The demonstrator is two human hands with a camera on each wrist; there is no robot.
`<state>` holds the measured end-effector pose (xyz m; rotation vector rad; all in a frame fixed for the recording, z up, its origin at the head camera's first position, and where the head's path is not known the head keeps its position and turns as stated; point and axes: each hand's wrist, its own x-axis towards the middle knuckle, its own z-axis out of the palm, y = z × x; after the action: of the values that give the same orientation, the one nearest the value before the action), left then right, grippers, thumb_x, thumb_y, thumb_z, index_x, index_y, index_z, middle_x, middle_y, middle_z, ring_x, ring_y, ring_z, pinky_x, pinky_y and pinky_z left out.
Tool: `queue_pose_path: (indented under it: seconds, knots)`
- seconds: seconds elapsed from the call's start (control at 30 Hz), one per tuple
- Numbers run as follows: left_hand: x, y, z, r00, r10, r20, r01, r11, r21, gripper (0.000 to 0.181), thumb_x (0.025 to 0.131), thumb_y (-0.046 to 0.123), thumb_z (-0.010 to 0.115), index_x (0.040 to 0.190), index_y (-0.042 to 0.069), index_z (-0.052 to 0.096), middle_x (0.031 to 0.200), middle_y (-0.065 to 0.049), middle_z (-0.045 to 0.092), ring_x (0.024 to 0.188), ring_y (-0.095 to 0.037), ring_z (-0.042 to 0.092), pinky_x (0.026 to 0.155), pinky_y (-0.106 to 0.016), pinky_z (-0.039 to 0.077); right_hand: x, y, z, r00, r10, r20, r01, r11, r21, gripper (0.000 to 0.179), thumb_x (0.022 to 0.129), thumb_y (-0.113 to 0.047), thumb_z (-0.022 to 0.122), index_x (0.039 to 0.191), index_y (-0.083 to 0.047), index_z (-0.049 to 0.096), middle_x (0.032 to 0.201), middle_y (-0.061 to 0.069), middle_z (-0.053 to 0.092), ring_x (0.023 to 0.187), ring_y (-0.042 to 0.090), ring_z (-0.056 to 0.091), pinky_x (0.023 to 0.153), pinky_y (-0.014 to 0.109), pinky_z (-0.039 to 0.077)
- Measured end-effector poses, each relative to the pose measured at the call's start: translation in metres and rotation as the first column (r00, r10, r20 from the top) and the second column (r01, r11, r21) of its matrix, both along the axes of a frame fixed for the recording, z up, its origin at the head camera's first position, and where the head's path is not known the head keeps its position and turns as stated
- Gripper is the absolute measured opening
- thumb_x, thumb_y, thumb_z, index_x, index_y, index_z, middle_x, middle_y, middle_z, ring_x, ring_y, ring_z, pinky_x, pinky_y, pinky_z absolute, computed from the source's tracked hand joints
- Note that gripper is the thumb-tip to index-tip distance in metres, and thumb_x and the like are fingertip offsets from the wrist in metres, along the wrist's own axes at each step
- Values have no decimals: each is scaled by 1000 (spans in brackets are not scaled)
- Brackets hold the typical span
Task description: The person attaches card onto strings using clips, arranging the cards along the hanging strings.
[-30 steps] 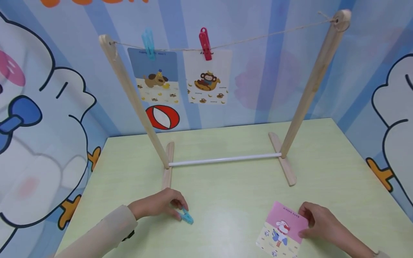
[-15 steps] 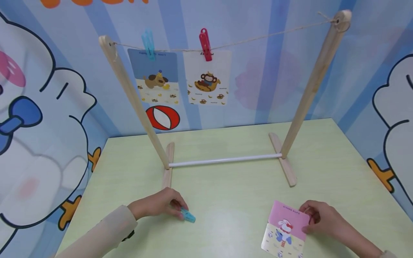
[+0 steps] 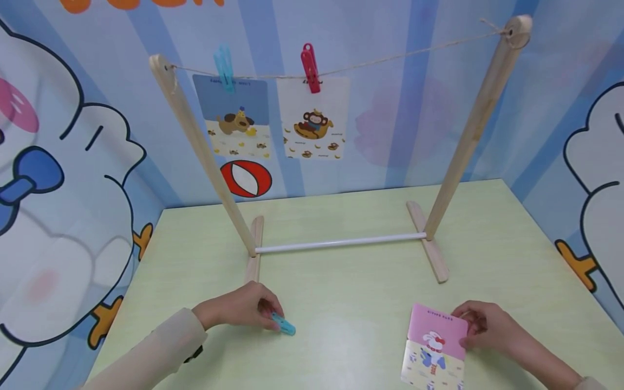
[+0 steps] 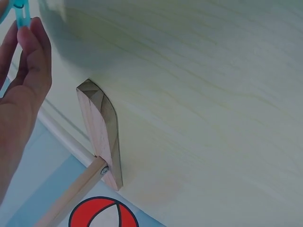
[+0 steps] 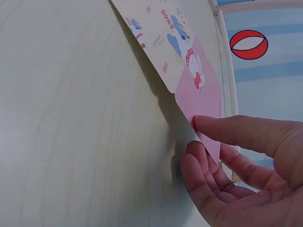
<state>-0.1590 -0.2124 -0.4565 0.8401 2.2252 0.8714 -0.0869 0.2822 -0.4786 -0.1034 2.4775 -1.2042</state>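
Rabbit card is one of three cards, the dog card and monkey card hanging from one string; three clothespins too, one hung light blue clothespin, one red clothespin, one held blue clothespin. Two hands, well apart: left hand pinches the held clothespin, right hand pinches the rabbit card's pink end just above the tabletop. Rabbit card: pink over pale yellow, rounded corners, white rabbit, red bow.

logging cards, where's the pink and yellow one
In the head view, the pink-and-yellow card is lower right, pinched by the right hand, below the stand's right foot.
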Motion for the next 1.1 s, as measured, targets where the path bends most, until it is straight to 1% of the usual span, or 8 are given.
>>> queue_pose_path:
  seconds: [0.27,0.43,0.47,0.63,0.7,0.8,0.93,1.1]
  knots:
    - [-1,0,3,1000,20,23,-20,999,26,18,77,32,74,89,19,70,77,7,64,67,-7,54,62,-21,48,-2,2,3,995,-27,92,36,995,-93,31,80,-4,68,109,4,59,83,7,57,69,18,50,57,23,46]
    - [0,0,7,999,33,40,-35,998,43,17,77,30,74,88,18,70,77,5,64,67,-7,53,61,-20,48,-2,4,3,993,-6,116,24,988,-149,28,88,-9,61,110,6,57,88,8,60,71,20,54,61,26,48]
    - [2,2,12,998,38,43,-40,998,47,16,77,28,74,88,17,70,77,4,64,67,-7,53,61,-20,47,-2,4,3,993,-6,119,25,987,-157,28,88,-10,60,110,6,57,88,8,61,72,20,54,61,26,49]
    - [0,2,16,999,41,32,-42,998,50,15,77,29,75,88,19,70,77,4,64,68,-9,54,61,-21,47,-6,3,2,990,-18,143,43,983,-180,27,89,-9,58,112,6,56,92,9,61,76,21,56,65,28,51]
    - [-3,1,14,999,35,21,-36,998,47,16,76,31,75,88,20,70,77,6,64,69,-9,55,62,-22,48,-7,3,3,989,-11,148,41,978,-203,28,90,-9,57,113,7,55,96,10,62,78,21,57,67,28,52]
    - [-5,1,18,999,33,1,-33,998,46,17,77,32,74,88,20,70,79,6,64,70,-10,56,64,-23,49,-9,2,6,988,4,152,34,968,-249,30,90,-11,57,114,8,53,100,12,63,80,19,58,70,28,52]
    - [-8,0,22,999,51,-14,-50,998,28,18,77,34,74,90,22,70,79,7,65,70,-11,56,65,-24,50,-10,2,10,991,30,133,10,958,-285,32,91,-12,56,115,9,52,102,14,63,80,19,59,71,28,52]
    - [-11,0,27,997,73,-19,-72,997,33,18,76,34,74,90,22,69,79,6,65,70,-12,57,65,-26,50,-13,1,14,994,28,109,3,960,-280,33,91,-12,57,117,8,52,103,14,62,81,19,59,71,28,52]
